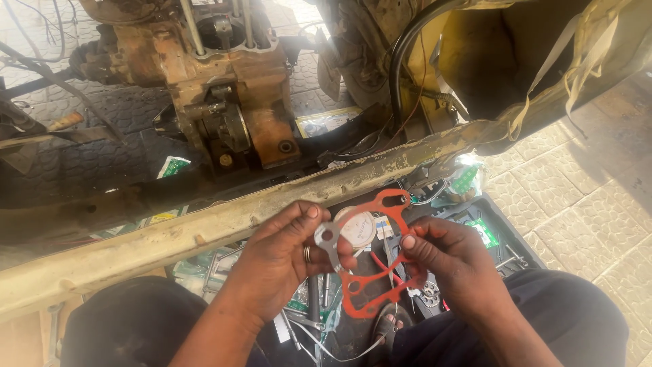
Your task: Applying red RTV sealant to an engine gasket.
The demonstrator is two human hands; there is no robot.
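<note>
Both my hands hold gaskets up in front of me. My left hand pinches a thin grey metal gasket between thumb and fingers. My right hand grips the right side of a flat orange-red gasket with round bolt holes and a large open middle. The grey gasket overlaps the orange-red one's left edge. Behind them, further up, stands a rusty, oily engine block with studs sticking up.
A worn yellowish metal beam runs diagonally across the view. Below my hands lies an open tray with tools, small packets and a sprocket. Patterned paving lies to the right. My knees and a sandalled foot are at the bottom.
</note>
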